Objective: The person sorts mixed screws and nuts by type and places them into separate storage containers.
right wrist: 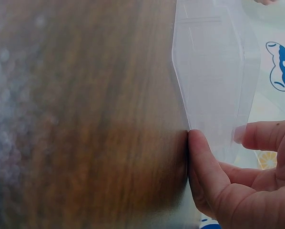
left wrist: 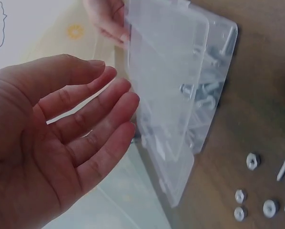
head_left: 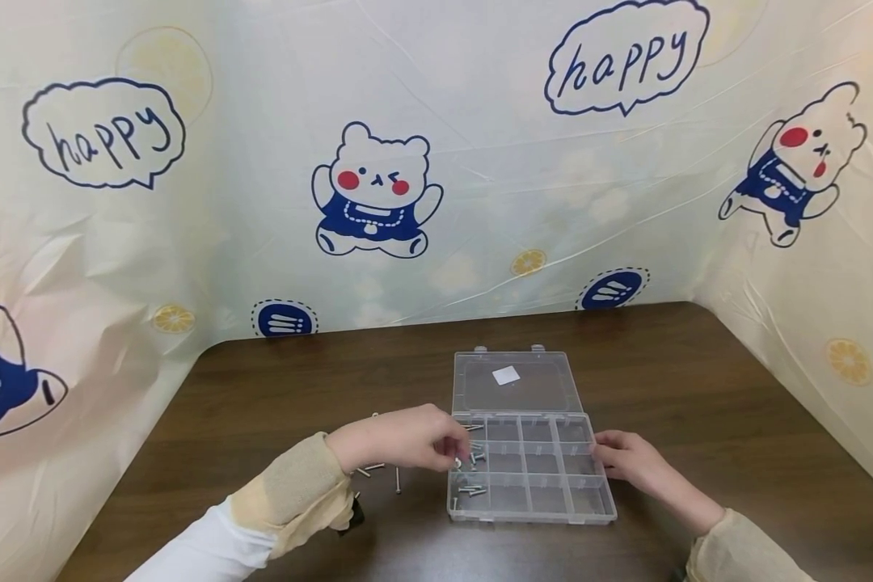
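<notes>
A clear plastic compartment box (head_left: 546, 458) lies on the table with its lid (head_left: 516, 396) folded back. Bolts (head_left: 473, 490) and other small metal hardware sit in its left column of compartments. My left hand (head_left: 425, 436) hovers at that column, fingers bent downward, with a small silver nut (head_left: 457, 463) right by the fingertips. In the left wrist view the thumb and fingers (left wrist: 104, 102) are loosely bent, nothing showing between them. At the box's right side, my right hand (head_left: 626, 459) holds the wall, thumb on top and fingers against the outside.
Loose bolts (head_left: 398, 481) lie on the brown table (head_left: 320, 372) left of the box, partly behind the left forearm. Several nuts (left wrist: 252, 161) are scattered there too. A white label (head_left: 505, 375) is on the lid. Printed cloth (head_left: 480, 202) encloses the table's back and sides.
</notes>
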A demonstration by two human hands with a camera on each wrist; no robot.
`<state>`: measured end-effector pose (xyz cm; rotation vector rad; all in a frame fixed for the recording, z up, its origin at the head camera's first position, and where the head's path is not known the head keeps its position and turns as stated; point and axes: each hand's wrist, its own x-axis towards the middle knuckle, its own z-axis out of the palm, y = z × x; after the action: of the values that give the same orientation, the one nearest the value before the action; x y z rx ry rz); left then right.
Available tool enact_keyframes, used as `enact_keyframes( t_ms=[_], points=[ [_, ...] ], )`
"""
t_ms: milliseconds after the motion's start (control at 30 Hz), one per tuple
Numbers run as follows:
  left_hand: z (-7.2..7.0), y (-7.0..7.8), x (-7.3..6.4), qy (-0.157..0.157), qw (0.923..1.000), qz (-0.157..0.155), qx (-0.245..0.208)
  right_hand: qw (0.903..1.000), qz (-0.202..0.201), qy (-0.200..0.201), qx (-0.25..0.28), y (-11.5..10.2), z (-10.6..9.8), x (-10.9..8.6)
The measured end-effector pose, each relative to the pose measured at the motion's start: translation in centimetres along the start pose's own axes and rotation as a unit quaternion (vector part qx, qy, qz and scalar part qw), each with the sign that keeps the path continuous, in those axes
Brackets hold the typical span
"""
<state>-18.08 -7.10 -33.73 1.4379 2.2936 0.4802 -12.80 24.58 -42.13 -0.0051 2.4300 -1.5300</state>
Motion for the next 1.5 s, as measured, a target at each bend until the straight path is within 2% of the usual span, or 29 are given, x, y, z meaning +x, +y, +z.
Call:
enact_keyframes(
  t_ms=[167,367,500,700,1067,1133,1333,1500],
  points=[
    [-0.6,-0.4,-0.8,0.009,0.9995,-0.029,0.011,1.0,0.001,0.006,-0.004,-0.1,0.0,0.0],
    [-0.4,-1.1,-1.6,0.009,0.9977,-0.059,0.032,0.9999,0.004,0.011,-0.007,-0.2,0.1,0.1],
    [-0.2,-1.4,-2.1,0.012,0.9965,-0.067,0.048,0.9998,0.007,0.012,-0.013,-0.2,0.1,0.1],
    [0.3,-2.2,-3.0,0.02,0.9948,-0.07,0.071,0.9996,0.01,0.018,-0.02,-0.2,0.1,0.1],
    [1.1,-3.1,-5.1,0.023,0.9917,-0.094,0.085,1.0,0.001,0.008,-0.003,-0.1,0.1,0.0],
    [1.3,-3.3,-5.5,0.027,0.9915,-0.091,0.089,1.0,0.002,0.007,-0.003,-0.1,0.1,0.0],
    [1.9,-3.9,-6.6,0.043,0.9917,-0.085,0.087,0.9999,0.005,0.005,-0.01,-0.1,0.1,0.1],
    [2.3,-4.5,-7.4,0.049,0.9909,-0.098,0.079,0.9999,0.007,0.004,-0.008,-0.1,0.1,0.0]
  ],
)
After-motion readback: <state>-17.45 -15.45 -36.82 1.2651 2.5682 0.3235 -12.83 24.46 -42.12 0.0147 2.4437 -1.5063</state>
